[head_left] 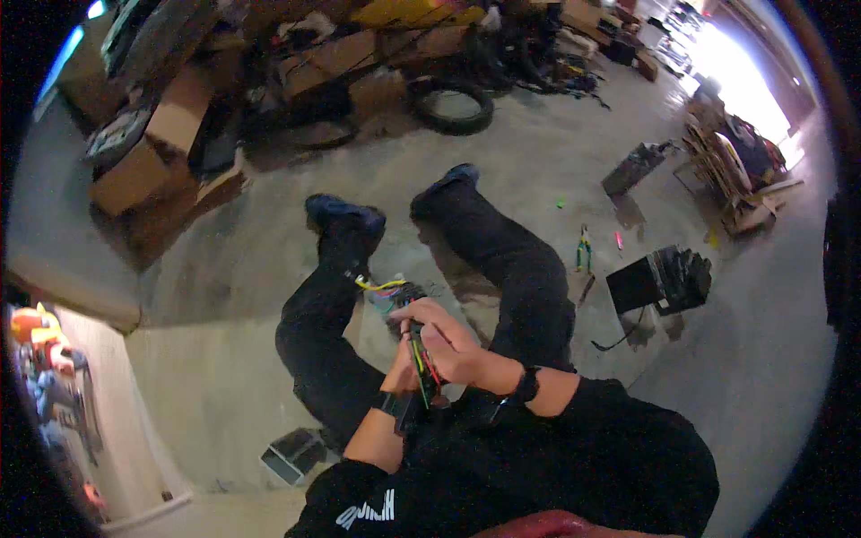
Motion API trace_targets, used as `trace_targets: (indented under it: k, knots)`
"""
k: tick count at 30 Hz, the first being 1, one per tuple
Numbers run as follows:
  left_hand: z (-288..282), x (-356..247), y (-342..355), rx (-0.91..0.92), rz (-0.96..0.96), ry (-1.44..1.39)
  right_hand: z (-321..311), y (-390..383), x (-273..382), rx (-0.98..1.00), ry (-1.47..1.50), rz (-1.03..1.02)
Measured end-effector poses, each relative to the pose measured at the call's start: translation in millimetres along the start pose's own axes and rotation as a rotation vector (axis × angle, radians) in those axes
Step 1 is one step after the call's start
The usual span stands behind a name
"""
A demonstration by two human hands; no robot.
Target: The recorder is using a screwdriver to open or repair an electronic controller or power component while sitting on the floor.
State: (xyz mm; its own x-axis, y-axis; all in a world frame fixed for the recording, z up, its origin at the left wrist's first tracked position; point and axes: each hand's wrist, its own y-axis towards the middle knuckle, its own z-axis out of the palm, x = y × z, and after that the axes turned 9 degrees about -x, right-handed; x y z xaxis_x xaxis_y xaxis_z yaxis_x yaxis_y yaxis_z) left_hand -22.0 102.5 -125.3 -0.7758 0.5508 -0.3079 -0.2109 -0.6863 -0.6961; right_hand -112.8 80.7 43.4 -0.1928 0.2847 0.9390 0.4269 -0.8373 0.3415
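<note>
Both hands meet over my lap, between my bent legs. My right hand (447, 343) is closed around a bundle of coloured wires (421, 360), its fingers reaching forward over the top. My left hand (401, 366) grips the same bundle from the left, its fingers partly hidden by the right hand. Red, yellow and green strands run down between the two palms toward my body. Beyond the fingers, a tangle of yellow, blue and dark leads (391, 289) spreads out. Exactly what the fingertips pinch is too small to make out.
Pliers (584, 249) with green-yellow handles, a pink pen-like stick (619, 240) and a black box with a cable (659, 281) lie right. A grey hollow case (296, 455) sits lower left. Ahead are a tyre (453, 107), a metal case (637, 169) and cardboard boxes (134, 179).
</note>
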Motion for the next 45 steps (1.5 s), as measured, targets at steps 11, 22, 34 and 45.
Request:
trace_targets:
  k: [11, 22, 34, 45]
  knots:
    - [-6, -2, -15, 0.069, 0.077, 0.047, -12, 34, -4, 0.380, 0.173, -0.048]
    - [38, -6, -74, 0.079, 0.482, 0.075, -13, 54, 9, 0.627, 0.327, 0.482]
    - [26, -2, -24, 0.079, 0.054, -0.182, 11, 31, 2, -0.014, 0.172, 0.409]
    - [4, 2, -13, -0.035, -0.023, -0.159, 14, 1, -9, -0.457, 0.255, 0.175]
